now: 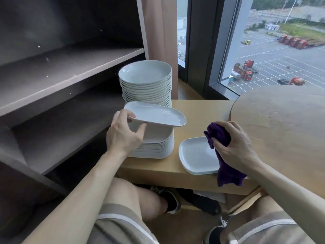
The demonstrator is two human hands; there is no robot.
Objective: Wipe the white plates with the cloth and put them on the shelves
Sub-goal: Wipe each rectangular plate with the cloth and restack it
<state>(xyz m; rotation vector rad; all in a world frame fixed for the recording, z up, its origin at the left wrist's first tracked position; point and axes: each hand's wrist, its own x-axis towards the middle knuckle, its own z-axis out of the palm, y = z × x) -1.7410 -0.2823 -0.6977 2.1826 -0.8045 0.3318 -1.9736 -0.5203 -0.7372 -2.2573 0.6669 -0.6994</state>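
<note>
My left hand [125,133] grips the left rim of a white plate [158,115], held tilted just above the near stack of white plates [156,147]. Behind it stands a taller stack of white plates [146,81]. My right hand [233,143] holds a bunched purple cloth [223,155] that hangs down over the right edge of two white plates [195,155] lying on the wooden bench [158,171]. Dark shelves [70,74] stand open on the left, with no plates on the boards in view.
A round wooden tabletop [281,124] overlaps the bench at the right. A window [272,41] and a curtain [158,32] lie behind the stacks. My knees and shoes sit below the bench edge.
</note>
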